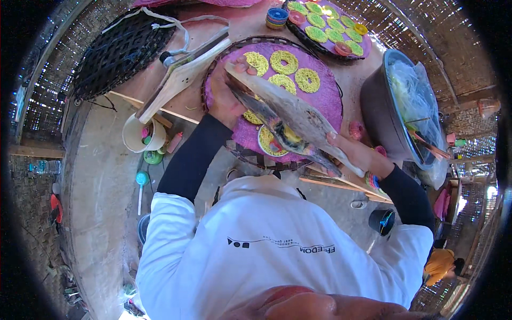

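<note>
A long wooden tool (304,112) is held aslant above a round tray (326,106) lined in pinkish purple, and is gripped at both ends. Its upper-left end is clasped by the left hand (226,98), with the fingers curled over the edge; its lower-right end is grasped by the right hand (354,152). How tightly it is squeezed cannot be told. A yellow mass (290,133) is seen at the middle of its darker length. Several lacy yellow discs (308,73) are spread on the tray, some partly covered by the tool. Farther off, green discs (335,25) are laid on a second tray (365,50), beside which stacked rings (277,17) are placed. To the left, another wooden tool (184,80) is set down near a dark woven tray (122,53); to the right, clear plastic (408,80) is contained in a large basin (378,106).
</note>
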The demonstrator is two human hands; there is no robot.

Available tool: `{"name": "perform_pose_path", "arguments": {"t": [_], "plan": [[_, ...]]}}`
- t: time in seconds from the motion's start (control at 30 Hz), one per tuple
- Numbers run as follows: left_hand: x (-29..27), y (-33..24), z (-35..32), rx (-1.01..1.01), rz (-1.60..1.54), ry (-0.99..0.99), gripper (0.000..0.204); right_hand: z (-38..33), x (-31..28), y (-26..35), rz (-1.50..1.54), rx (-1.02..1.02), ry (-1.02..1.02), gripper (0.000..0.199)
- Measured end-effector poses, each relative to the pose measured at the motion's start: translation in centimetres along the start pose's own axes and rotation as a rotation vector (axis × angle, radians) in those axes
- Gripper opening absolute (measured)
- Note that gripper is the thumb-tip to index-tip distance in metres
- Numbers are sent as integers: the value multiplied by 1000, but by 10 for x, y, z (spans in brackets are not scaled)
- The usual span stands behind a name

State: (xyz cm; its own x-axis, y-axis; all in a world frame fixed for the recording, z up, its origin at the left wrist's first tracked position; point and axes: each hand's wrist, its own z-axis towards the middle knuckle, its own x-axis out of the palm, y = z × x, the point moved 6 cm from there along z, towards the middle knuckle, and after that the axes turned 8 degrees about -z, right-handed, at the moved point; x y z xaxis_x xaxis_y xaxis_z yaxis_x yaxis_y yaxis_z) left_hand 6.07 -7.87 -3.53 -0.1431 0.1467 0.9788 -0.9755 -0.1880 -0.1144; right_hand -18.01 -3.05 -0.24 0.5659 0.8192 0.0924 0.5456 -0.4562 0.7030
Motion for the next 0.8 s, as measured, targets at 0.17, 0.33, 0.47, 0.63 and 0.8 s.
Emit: {"name": "perform_pose_path", "arguments": {"t": [0.17, 0.33, 0.47, 0.63, 0.8], "plan": [[-7, 19, 7, -153, -45, -30, 39, -12, -26, -8, -209, -16, -83, 56], [44, 16, 12, -276, -103, 172, 81, -34, -34, 17, -521, -304, -390, 57], [62, 30, -21, -267, 1329, 699, 89, -46, -27, 15, -271, -415, -499, 58], [86, 48, -31, -17, 1515, 529, 63, -8, -8, 11, 375, -514, -122, 57], [85, 21, -34, -16, 1435, 85, 50, 43, -10, -17, -649, -780, -531, 74]]}}
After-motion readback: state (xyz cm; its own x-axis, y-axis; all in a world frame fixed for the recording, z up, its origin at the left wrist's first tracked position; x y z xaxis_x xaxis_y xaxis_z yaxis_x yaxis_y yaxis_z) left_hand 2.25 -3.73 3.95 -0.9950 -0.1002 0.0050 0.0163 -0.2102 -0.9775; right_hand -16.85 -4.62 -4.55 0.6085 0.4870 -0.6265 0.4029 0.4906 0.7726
